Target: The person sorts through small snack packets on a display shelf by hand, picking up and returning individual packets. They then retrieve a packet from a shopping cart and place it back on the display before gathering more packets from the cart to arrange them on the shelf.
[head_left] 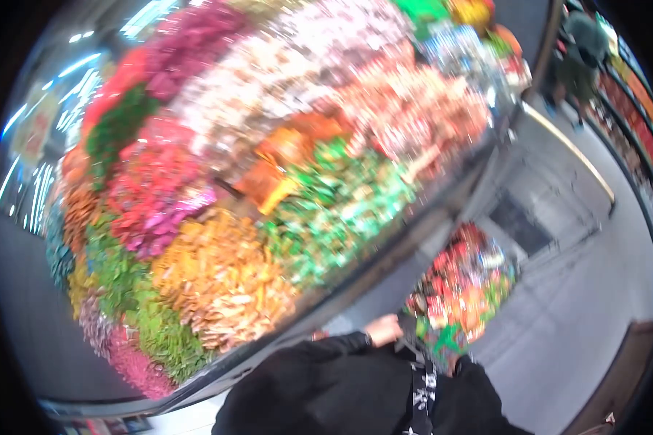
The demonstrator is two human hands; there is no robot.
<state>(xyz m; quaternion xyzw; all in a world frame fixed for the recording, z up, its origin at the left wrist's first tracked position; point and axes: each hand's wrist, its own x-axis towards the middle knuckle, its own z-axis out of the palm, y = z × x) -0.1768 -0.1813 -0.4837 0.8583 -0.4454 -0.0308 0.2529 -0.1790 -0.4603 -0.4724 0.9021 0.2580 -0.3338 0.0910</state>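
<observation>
My left hand [384,330] extends from a black sleeve, its fingers closed at the dark near end of a shopping cart, where the handle seems to be; blur hides the exact grip. Just beyond it lies a heap of colourful wrapped candies [461,283] in the near part of the cart. Of my right hand [455,365] only a small patch shows, low by the lanyard [423,388] and sleeve; its fingers are hidden. Green wrappers [442,338] lie closest to both hands.
A large display bin [363,279] of candies sorted by colour fills the left. Orange packets [283,159] lie among them. The grey cart [580,170] extends up and right. Another person [584,54] stands beyond it, near stocked shelves [635,101].
</observation>
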